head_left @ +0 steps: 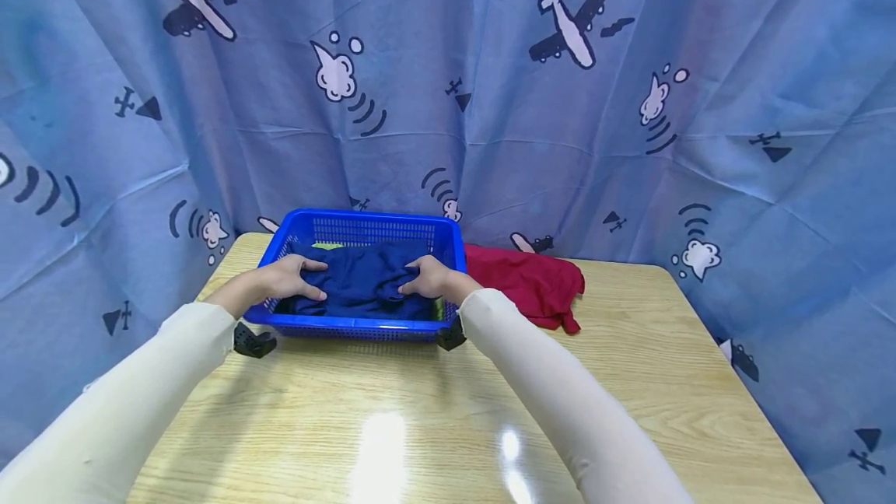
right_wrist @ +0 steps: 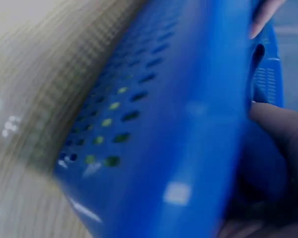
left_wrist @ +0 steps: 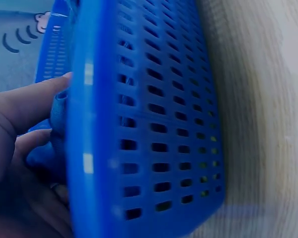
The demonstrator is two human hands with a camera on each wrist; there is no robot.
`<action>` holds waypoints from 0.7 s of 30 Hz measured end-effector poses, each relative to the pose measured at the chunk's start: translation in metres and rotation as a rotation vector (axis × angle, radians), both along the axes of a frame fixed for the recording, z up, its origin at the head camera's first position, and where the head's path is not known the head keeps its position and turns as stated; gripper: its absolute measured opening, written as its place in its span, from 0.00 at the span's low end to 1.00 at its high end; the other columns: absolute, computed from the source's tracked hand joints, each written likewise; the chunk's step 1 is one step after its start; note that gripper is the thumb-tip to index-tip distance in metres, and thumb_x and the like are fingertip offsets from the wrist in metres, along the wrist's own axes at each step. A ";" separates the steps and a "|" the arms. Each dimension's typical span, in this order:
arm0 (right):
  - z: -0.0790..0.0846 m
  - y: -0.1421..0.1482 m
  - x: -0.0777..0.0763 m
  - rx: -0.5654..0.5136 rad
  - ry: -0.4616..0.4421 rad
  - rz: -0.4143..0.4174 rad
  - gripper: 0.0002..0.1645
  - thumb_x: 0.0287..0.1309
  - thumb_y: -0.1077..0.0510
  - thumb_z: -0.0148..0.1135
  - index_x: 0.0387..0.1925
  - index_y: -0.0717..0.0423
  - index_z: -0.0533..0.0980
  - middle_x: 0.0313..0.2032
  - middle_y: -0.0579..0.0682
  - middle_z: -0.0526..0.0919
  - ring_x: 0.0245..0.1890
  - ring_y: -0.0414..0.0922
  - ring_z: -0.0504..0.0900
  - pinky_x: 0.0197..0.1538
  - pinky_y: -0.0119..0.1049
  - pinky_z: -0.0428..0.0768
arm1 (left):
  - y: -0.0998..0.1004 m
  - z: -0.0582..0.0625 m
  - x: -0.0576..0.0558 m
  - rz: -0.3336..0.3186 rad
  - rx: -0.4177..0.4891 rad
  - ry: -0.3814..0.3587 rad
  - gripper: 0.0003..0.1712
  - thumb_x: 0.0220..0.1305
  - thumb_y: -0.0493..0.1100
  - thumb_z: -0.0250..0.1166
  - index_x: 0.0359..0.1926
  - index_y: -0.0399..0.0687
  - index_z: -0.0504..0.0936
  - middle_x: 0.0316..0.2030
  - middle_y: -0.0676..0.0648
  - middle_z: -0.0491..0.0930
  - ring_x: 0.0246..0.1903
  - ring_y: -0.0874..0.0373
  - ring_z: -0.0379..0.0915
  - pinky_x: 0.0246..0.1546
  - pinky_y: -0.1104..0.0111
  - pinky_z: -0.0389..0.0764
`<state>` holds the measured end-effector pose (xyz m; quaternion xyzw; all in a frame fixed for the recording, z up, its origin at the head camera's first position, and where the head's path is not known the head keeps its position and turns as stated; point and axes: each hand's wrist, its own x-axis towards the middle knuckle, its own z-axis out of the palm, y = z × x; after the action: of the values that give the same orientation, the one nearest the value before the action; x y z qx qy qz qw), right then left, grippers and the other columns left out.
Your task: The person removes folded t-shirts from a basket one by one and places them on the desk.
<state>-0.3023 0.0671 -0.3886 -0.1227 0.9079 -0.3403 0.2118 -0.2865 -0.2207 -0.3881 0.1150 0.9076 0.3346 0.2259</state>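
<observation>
A dark blue cloth point(head_left: 364, 274) lies bunched inside a blue plastic basket point(head_left: 350, 325) with slotted walls. At its left end, my left hand point(head_left: 290, 278) reaches over the rim and grips the fabric; the left wrist view shows a fold of cloth point(left_wrist: 58, 111) between thumb and fingers. My right hand point(head_left: 434, 280) holds the right end, where the fabric is creased. In the right wrist view the basket wall point(right_wrist: 188, 124) hides much of that hand. Something yellow-green point(head_left: 439, 308) shows beneath the cloth.
A red cloth point(head_left: 525, 286) lies on the wooden table point(head_left: 630, 364), right of the basket. Behind the table hangs a blue curtain point(head_left: 434, 99) with airplane prints. The basket stands near the table's back left edge.
</observation>
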 end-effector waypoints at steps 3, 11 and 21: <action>0.005 0.007 -0.002 -0.052 -0.006 -0.029 0.34 0.64 0.59 0.67 0.70 0.62 0.70 0.71 0.58 0.71 0.75 0.52 0.64 0.76 0.45 0.65 | 0.000 0.006 0.000 -0.009 0.021 0.030 0.43 0.64 0.43 0.69 0.75 0.35 0.62 0.76 0.24 0.47 0.77 0.28 0.36 0.75 0.37 0.46; 0.022 0.025 -0.004 -0.169 -0.032 -0.086 0.38 0.65 0.58 0.67 0.73 0.62 0.66 0.75 0.57 0.66 0.76 0.51 0.61 0.76 0.46 0.66 | 0.000 0.025 0.006 0.005 0.078 0.077 0.43 0.63 0.41 0.70 0.76 0.40 0.61 0.77 0.24 0.44 0.77 0.28 0.35 0.74 0.35 0.47; 0.045 0.040 -0.002 -0.327 -0.047 -0.038 0.29 0.67 0.60 0.65 0.68 0.49 0.75 0.68 0.50 0.76 0.53 0.44 0.83 0.59 0.40 0.83 | -0.001 0.037 0.009 -0.020 0.138 0.143 0.44 0.65 0.40 0.69 0.77 0.40 0.59 0.76 0.24 0.47 0.77 0.30 0.40 0.74 0.38 0.53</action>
<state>-0.3041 0.1075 -0.3439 -0.1303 0.8373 -0.4904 0.2038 -0.2778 -0.2220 -0.3508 0.1627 0.8950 0.3851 0.1554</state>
